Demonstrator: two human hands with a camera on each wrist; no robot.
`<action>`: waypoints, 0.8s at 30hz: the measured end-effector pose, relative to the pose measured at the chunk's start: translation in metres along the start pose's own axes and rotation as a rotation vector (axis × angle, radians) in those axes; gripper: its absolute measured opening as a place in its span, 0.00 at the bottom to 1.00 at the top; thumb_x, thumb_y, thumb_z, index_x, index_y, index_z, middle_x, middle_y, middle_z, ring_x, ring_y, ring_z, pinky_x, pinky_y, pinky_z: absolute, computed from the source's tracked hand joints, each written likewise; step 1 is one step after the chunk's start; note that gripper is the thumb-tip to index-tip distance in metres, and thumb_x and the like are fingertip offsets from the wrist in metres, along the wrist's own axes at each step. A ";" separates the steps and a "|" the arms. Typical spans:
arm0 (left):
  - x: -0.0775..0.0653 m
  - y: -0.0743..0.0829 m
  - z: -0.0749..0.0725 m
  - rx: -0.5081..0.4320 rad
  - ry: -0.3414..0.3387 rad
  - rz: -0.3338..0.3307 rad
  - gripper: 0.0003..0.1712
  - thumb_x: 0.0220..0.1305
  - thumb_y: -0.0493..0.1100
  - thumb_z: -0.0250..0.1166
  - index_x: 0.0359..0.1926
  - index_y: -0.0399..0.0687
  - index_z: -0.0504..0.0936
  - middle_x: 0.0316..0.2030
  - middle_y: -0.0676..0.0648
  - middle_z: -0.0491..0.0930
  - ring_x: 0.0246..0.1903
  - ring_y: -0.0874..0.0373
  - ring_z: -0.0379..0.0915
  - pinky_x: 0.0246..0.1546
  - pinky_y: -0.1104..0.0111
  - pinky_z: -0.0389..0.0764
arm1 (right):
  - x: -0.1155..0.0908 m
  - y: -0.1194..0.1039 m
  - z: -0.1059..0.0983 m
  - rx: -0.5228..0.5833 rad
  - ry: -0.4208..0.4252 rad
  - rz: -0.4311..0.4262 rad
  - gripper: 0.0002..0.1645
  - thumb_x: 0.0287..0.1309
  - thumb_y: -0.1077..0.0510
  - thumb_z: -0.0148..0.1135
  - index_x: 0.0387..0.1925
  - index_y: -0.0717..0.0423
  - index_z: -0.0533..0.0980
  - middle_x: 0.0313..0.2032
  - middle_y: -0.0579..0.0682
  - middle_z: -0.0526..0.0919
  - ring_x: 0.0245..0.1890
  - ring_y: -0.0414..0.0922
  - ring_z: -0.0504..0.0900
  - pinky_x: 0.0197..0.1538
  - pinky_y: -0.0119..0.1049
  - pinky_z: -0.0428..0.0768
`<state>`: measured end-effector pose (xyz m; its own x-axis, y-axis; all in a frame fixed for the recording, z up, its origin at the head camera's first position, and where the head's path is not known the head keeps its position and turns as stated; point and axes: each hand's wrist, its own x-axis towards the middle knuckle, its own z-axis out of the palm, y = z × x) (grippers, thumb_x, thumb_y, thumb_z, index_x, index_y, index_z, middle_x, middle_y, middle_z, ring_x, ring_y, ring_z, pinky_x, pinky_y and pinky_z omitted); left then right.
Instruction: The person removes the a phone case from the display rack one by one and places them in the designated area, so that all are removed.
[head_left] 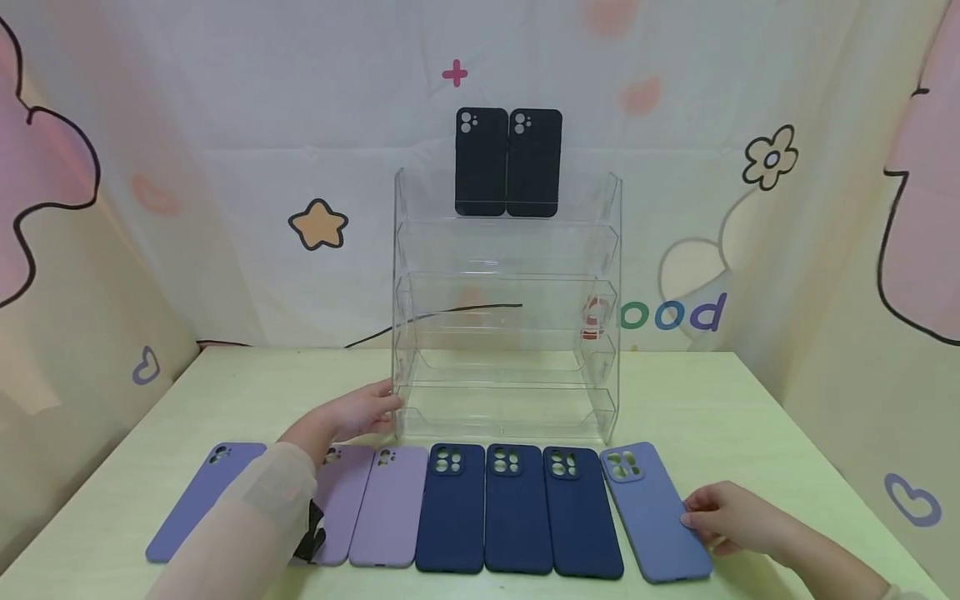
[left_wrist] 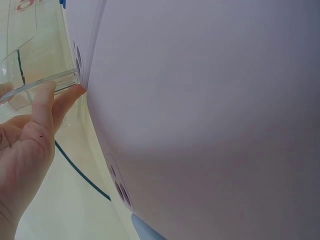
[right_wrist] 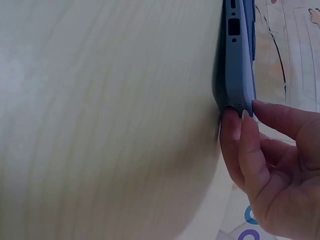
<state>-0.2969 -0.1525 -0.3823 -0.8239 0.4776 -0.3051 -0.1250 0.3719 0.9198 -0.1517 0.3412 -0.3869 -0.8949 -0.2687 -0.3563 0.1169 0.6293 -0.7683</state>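
Note:
My left hand grips the lower left side of a clear acrylic display rack; in the left wrist view, its fingers lie against the transparent panel. At the right end of the front row, my right hand pinches the right edge of a periwinkle-blue phone case. Up close in the right wrist view, the thumb is on one face of that case and fingers are on the other. Two black phone cases stand side by side in the rack's top tier.
Three navy phone cases lie left of the periwinkle one. Lilac cases come further left, partly hidden by my left sleeve. Another bluish-purple case lies at the far left of the pale table. A printed curtain hangs behind.

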 end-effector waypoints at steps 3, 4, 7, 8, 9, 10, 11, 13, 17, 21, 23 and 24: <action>0.001 0.000 0.000 -0.001 -0.003 0.004 0.35 0.73 0.44 0.44 0.73 0.45 0.40 0.70 0.36 0.45 0.65 0.41 0.50 0.62 0.54 0.60 | 0.001 -0.001 0.001 -0.009 0.000 -0.004 0.17 0.60 0.58 0.59 0.40 0.72 0.73 0.28 0.48 0.77 0.28 0.45 0.77 0.30 0.41 0.79; 0.001 0.000 0.000 -0.003 -0.001 0.003 0.35 0.73 0.44 0.45 0.73 0.45 0.40 0.70 0.36 0.46 0.65 0.41 0.51 0.62 0.54 0.60 | 0.001 -0.002 0.002 -0.008 -0.001 -0.007 0.18 0.60 0.58 0.59 0.42 0.72 0.73 0.28 0.48 0.77 0.28 0.45 0.77 0.29 0.41 0.79; 0.002 0.000 0.000 0.002 0.001 -0.002 0.35 0.73 0.44 0.45 0.73 0.45 0.40 0.70 0.36 0.47 0.65 0.42 0.52 0.61 0.54 0.61 | 0.003 -0.004 0.004 0.000 -0.014 -0.014 0.23 0.60 0.58 0.59 0.47 0.75 0.68 0.29 0.50 0.77 0.28 0.46 0.78 0.29 0.41 0.79; 0.002 0.000 0.000 0.002 0.005 -0.006 0.35 0.73 0.44 0.45 0.73 0.46 0.40 0.70 0.36 0.47 0.64 0.43 0.53 0.61 0.55 0.61 | 0.004 -0.005 0.004 0.000 -0.022 -0.017 0.25 0.60 0.59 0.59 0.50 0.76 0.66 0.29 0.50 0.77 0.28 0.47 0.78 0.28 0.42 0.79; 0.002 0.000 0.000 0.004 0.006 -0.006 0.35 0.73 0.44 0.45 0.73 0.45 0.40 0.70 0.36 0.48 0.64 0.43 0.54 0.61 0.55 0.62 | 0.005 -0.005 0.004 0.002 -0.027 -0.018 0.28 0.60 0.59 0.59 0.52 0.77 0.63 0.29 0.51 0.78 0.28 0.47 0.79 0.29 0.42 0.79; 0.002 -0.001 -0.001 0.004 0.008 -0.007 0.34 0.73 0.44 0.45 0.73 0.46 0.41 0.69 0.36 0.49 0.63 0.44 0.54 0.61 0.55 0.62 | 0.006 -0.007 0.005 -0.004 -0.032 -0.018 0.30 0.60 0.59 0.59 0.54 0.78 0.61 0.29 0.51 0.78 0.28 0.48 0.79 0.28 0.42 0.79; 0.002 -0.001 -0.001 0.003 0.008 -0.006 0.34 0.72 0.43 0.45 0.73 0.46 0.41 0.69 0.36 0.50 0.62 0.44 0.55 0.61 0.56 0.63 | 0.007 -0.008 0.005 -0.013 -0.035 -0.014 0.32 0.59 0.59 0.59 0.55 0.78 0.60 0.29 0.51 0.78 0.28 0.48 0.80 0.28 0.42 0.79; 0.002 -0.002 0.000 -0.006 0.001 0.002 0.34 0.73 0.43 0.44 0.73 0.45 0.41 0.68 0.36 0.52 0.61 0.45 0.57 0.60 0.56 0.64 | 0.008 -0.009 0.005 -0.032 -0.040 -0.010 0.33 0.59 0.59 0.60 0.57 0.78 0.59 0.30 0.52 0.78 0.28 0.48 0.80 0.28 0.42 0.79; 0.001 -0.002 0.000 -0.013 -0.010 0.015 0.34 0.73 0.43 0.44 0.73 0.46 0.41 0.68 0.36 0.53 0.62 0.45 0.57 0.60 0.56 0.63 | 0.009 -0.011 0.005 -0.056 -0.046 -0.011 0.34 0.58 0.59 0.60 0.56 0.78 0.59 0.30 0.52 0.79 0.27 0.49 0.80 0.28 0.43 0.80; 0.001 -0.003 0.000 -0.006 -0.013 0.021 0.34 0.73 0.44 0.44 0.73 0.45 0.40 0.69 0.36 0.50 0.64 0.42 0.53 0.62 0.54 0.61 | 0.009 -0.012 0.003 -0.060 -0.055 -0.027 0.34 0.58 0.60 0.61 0.56 0.79 0.59 0.30 0.52 0.80 0.28 0.49 0.80 0.29 0.43 0.80; 0.001 -0.002 -0.001 -0.007 -0.014 0.022 0.34 0.73 0.43 0.44 0.73 0.45 0.40 0.69 0.36 0.48 0.65 0.40 0.51 0.62 0.54 0.60 | 0.008 -0.012 0.003 -0.066 -0.053 -0.024 0.34 0.58 0.60 0.61 0.57 0.79 0.59 0.30 0.52 0.80 0.28 0.49 0.80 0.29 0.43 0.80; 0.001 -0.002 -0.001 -0.007 -0.013 0.021 0.34 0.73 0.43 0.43 0.73 0.45 0.40 0.69 0.36 0.48 0.65 0.40 0.51 0.62 0.53 0.59 | 0.008 -0.013 0.003 -0.071 -0.052 -0.026 0.34 0.58 0.60 0.61 0.56 0.79 0.59 0.30 0.52 0.80 0.28 0.49 0.80 0.29 0.43 0.80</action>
<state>-0.2980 -0.1535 -0.3846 -0.8193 0.4954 -0.2888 -0.1118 0.3560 0.9278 -0.1592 0.3289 -0.3817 -0.8734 -0.3219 -0.3653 0.0617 0.6710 -0.7389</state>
